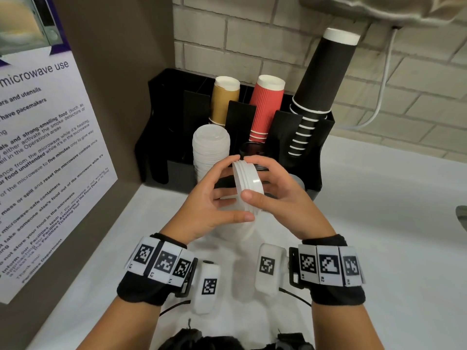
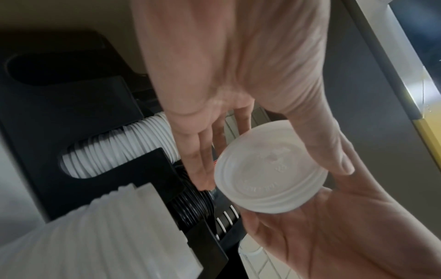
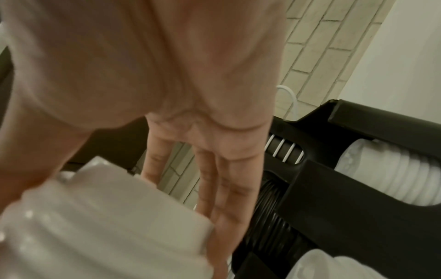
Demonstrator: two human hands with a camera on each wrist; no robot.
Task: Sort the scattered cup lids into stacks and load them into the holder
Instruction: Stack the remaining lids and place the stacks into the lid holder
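Observation:
Both hands hold a short stack of white cup lids [image 1: 246, 173] on edge above the counter, just in front of the black holder [image 1: 161, 137]. My left hand [image 1: 236, 189] grips it from the left, thumb low and fingers over the top. From the right, my right hand [image 1: 255, 179] pinches its rim. The left wrist view shows the lids' flat face [image 2: 269, 173] between both hands. In the right wrist view the held lids [image 3: 107, 226] are blurred. A tall white lid stack [image 1: 211, 150] fills a front slot, and black lids [image 1: 252, 147] sit beside it. More white lids [image 1: 240, 231] lie on the counter under the hands.
Gold cups [image 1: 225, 102], red cups [image 1: 266, 107] and a tall leaning stack of black cups [image 1: 318, 92] stand in the holder's back slots. A microwave notice [image 1: 45, 160] covers the left wall. A white cable [image 1: 379, 97] hangs by the brick wall. The white counter [image 1: 379, 210] stretches right.

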